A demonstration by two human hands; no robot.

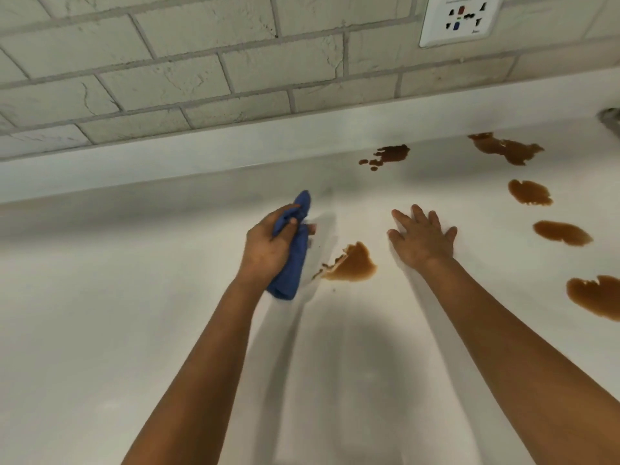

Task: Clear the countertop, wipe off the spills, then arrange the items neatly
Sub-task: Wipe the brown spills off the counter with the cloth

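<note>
My left hand (268,246) is closed around a bunched blue cloth (292,263), held just left of a brown spill (354,265) on the white countertop (117,313). The left edge of that spill looks smeared. My right hand (423,239) lies flat on the counter with fingers spread, to the right of the same spill and holding nothing. More brown puddles dot the counter: one near the back ledge (391,155), one at the far right back (506,147), and others down the right side (530,193), (562,232), (595,297).
A raised white ledge (201,152) runs along the back under a grey brick-pattern tiled wall (167,62). A white socket plate (459,20) is on the wall at the upper right. A grey metal object (611,119) shows at the right edge.
</note>
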